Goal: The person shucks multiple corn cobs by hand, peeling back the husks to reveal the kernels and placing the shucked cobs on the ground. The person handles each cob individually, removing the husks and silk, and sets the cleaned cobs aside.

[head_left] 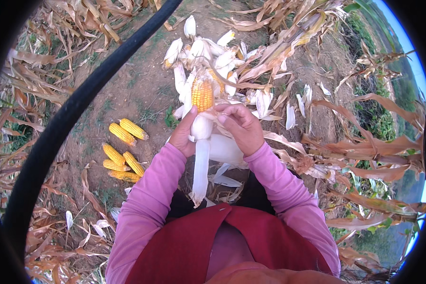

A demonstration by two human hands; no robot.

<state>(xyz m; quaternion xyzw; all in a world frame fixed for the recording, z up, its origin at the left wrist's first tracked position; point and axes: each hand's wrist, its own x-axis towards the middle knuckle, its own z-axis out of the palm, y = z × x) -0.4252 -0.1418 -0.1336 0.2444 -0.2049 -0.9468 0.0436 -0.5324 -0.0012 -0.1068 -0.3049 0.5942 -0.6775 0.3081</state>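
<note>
My left hand [185, 132] is closed around the husk-covered lower part of an ear of corn [202, 94]. The upper part of that ear shows bare yellow kernels, and a long pale husk leaf [200, 167] hangs down from it towards my lap. At the ear's right side, the thumb and fingers of my right hand [242, 124] pinch a strip of its husk. Just beyond lies a pile of ears in pale husks [198, 49], some with kernels showing. Several husked yellow ears [115, 154] rest on the soil to the left.
Dry corn stalks and leaves [287, 46] lean in from the upper right, and more [372, 149] stand at the right. Loose husk pieces [290, 116] are scattered on the soil. Dry leaves [39, 85] line the left side. A dark curved strap or cable [92, 96] crosses the view at the left.
</note>
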